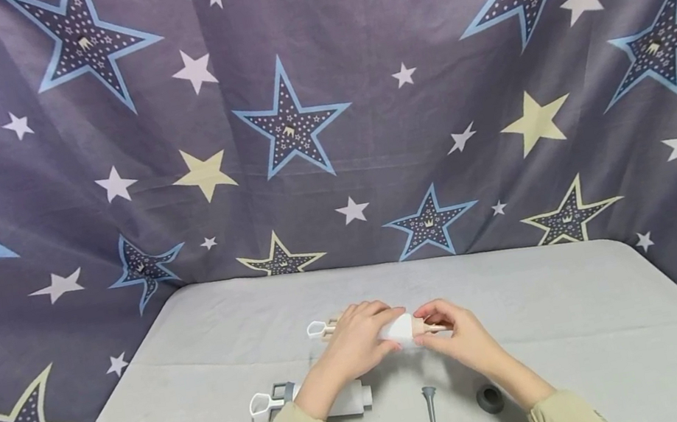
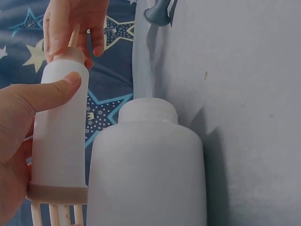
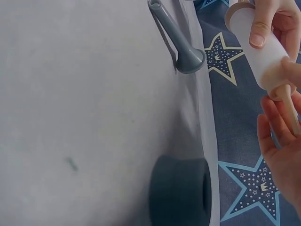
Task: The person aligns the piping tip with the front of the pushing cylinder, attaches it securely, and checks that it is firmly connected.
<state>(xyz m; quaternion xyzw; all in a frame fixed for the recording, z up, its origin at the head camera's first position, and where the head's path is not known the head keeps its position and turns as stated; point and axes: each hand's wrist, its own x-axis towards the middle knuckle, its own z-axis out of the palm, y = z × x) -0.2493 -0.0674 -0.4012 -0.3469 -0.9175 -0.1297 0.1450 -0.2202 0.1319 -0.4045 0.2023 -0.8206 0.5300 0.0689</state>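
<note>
My left hand (image 1: 360, 338) grips a white cylinder (image 1: 397, 332) that lies sideways above the table, a beige collar at its right end. A thin beige nozzle (image 3: 288, 106) sticks out of that collar. With thumb and fingers my right hand (image 1: 456, 333) pinches the beige collar (image 2: 70, 55) around the nozzle. The cylinder's other end has a beige band and prongs (image 2: 54, 212), with a white ring handle (image 1: 316, 329) beyond them. In the head view, the left hand hides the cylinder's middle.
Below my left forearm lies a second white cylinder (image 1: 346, 401) with a grey frame (image 1: 280, 392) and white ring handle (image 1: 262, 404). A grey nozzle (image 1: 430, 405) and a grey ring-shaped cap (image 1: 489, 399) lie nearer me. A star-patterned curtain (image 1: 325, 131) stands behind the table.
</note>
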